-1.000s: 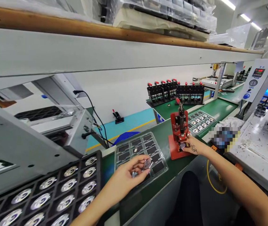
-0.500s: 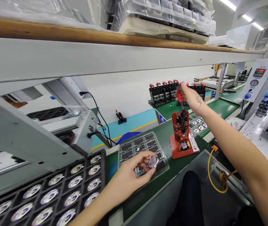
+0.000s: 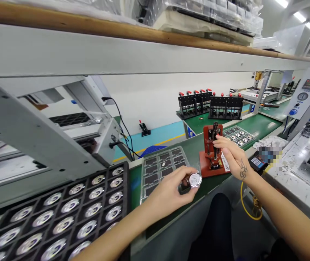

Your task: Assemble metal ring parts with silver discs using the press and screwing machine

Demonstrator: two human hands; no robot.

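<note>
My left hand (image 3: 175, 186) pinches a round, shiny watch case (image 3: 195, 179) between thumb and fingers, its pale, printed back turned up. It is just above the near right corner of a clear tray (image 3: 151, 170) with dark square compartments. At the red hand press (image 3: 207, 139), my right hand (image 3: 233, 156) is on the lowered lever, its fingers over the front of the clamp. The red handle is hidden behind this hand. A dark part sits in the nest at the foot of the press (image 3: 215, 166), partly covered and hard to make out.
A black tray (image 3: 85, 195) of round metal parts fills the left front. Behind the press lies another clear tray (image 3: 238, 136) with round parts. Black clamp fixtures (image 3: 225, 108) stand farther back. A shelf beam (image 3: 116, 54) crosses overhead; a yellow cable (image 3: 243, 206) hangs at right.
My right hand has come down from the raised red handle, and the lever has swung down. My left hand has moved right, nearer the press, and tilted the watch case.
</note>
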